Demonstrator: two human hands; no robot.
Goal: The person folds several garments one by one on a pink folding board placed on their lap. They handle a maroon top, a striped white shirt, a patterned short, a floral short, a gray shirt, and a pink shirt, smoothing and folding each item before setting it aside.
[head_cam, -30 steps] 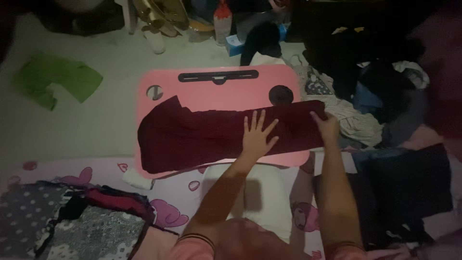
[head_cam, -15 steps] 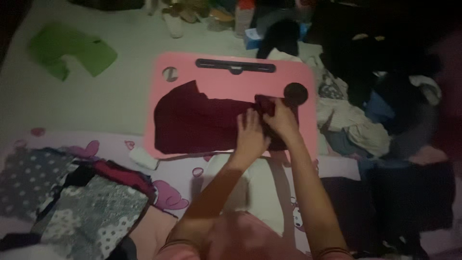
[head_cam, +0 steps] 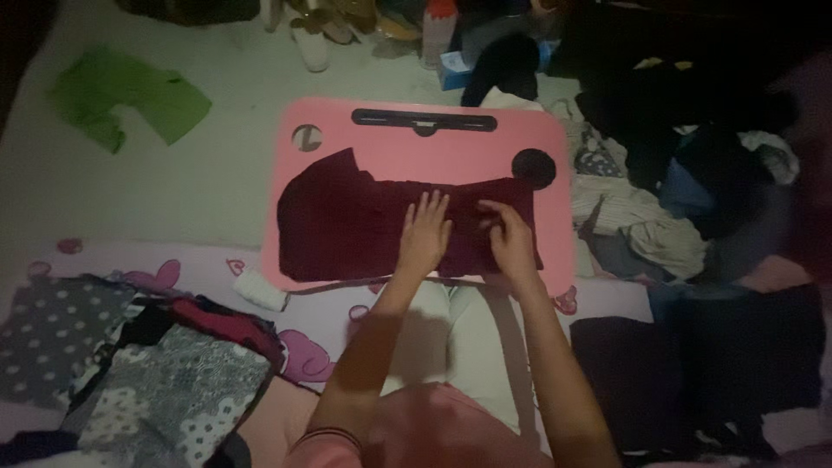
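On the pink tray (head_cam: 407, 160) a dark red cloth (head_cam: 347, 227) lies across its near half, the left hand (head_cam: 425, 236) pressing flat on it with fingers spread, the right hand (head_cam: 510, 238) just beside, fingers curled, pinching a fold.

A folded garment (head_cam: 364, 227) lies across a lap-desk surface (head_cam: 416, 160) on the floor, with both hands on it — left hand (head_cam: 425, 236) beside right hand (head_cam: 510, 238). Clothes pile (head_cam: 676, 182) to the right; a shirt (head_cam: 130, 95) lies far left — folded fabrics (head_cam: 147, 373) nearer left.
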